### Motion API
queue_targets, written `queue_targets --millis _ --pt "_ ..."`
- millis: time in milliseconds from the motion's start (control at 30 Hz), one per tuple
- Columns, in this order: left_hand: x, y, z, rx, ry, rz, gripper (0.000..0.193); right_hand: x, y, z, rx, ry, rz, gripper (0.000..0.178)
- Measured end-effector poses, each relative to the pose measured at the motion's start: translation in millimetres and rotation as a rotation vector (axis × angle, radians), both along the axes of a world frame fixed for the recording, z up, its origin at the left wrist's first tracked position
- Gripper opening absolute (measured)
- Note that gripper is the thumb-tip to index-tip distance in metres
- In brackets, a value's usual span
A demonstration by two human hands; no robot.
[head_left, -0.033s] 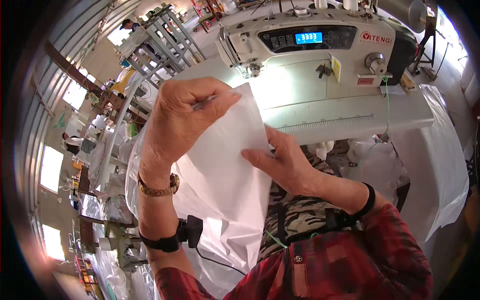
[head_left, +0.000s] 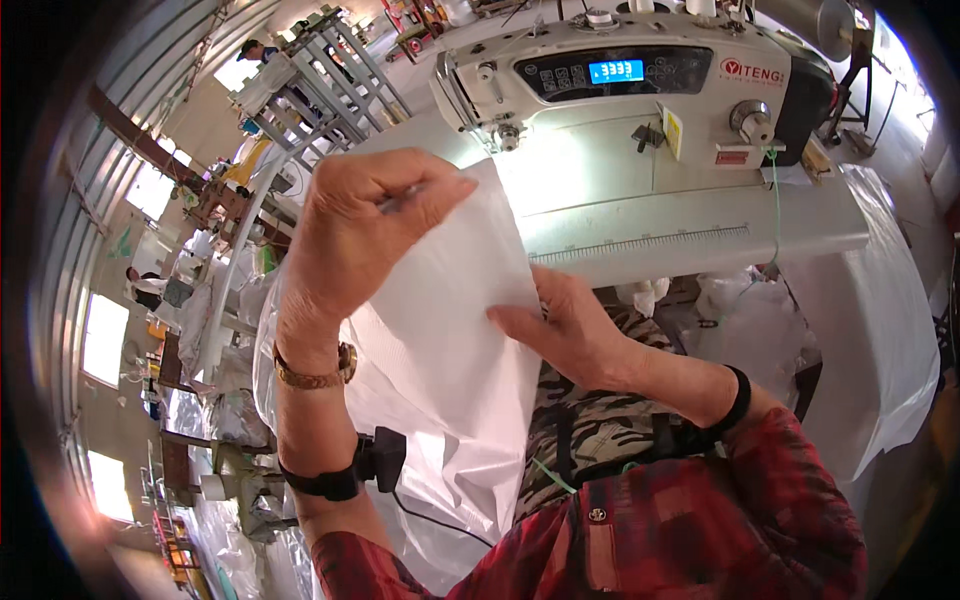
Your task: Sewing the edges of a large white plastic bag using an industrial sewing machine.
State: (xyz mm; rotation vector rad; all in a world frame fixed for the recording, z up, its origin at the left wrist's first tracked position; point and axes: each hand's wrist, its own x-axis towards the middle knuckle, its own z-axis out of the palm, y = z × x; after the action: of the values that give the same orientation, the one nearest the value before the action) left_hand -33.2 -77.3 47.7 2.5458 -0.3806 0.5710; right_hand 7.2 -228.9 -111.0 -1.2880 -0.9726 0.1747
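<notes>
— As the white sheet (head_left: 440, 300) hung before you, how did each grip stand, from left to right?

— At left, my left hand (head_left: 355, 225) had thumb and fingers brought together, pinching the sheet near its raised top corner. The sheet draped between my forearms. At its right edge, my right hand (head_left: 580, 335) was clamped on the material, thumb in front and fingers behind. Farther right extended the pale machine table (head_left: 700, 212), bearing the sewing machine (head_left: 690, 130).

— How far had the work advanced?

— The edge was lifted and held at two places; that much was done. I could discern no seam along it, and the sheet appeared nearer me than the machine, so I judged any stitching there still undone.

— What differed from the earlier frame?

— Very little. My left hand and the corner sat slightly higher and farther left, partly because the whole view had shifted; my right thumb sat marginally lower. Both grips were unchanged.
</notes>
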Motion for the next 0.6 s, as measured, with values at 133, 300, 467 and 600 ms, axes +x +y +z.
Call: queue_targets --millis 133,300,467,600 --pt "6.3 4.7 6.8 -0.071 -0.025 -0.029 0.015 -1.2 -8.8 -14.6 -0.195 0.335 0.31 0.029" --pt "8.6 3.7 10.2 -0.645 -0.128 0.004 0.008 27.2 -58.6 -12.3 0.027 0.267 0.462 0.03" --pt "46.3 -15.2 -68.4 -0.528 0.0 0.05 0.015 53.1 -70.1 -47.9 -0.503 0.315 0.156 0.039" --pt "50.3 -16.3 -104.6 -0.409 0.132 0.126 0.014 62.4 -71.6 -57.8 -0.614 0.099 0.027 0.074"
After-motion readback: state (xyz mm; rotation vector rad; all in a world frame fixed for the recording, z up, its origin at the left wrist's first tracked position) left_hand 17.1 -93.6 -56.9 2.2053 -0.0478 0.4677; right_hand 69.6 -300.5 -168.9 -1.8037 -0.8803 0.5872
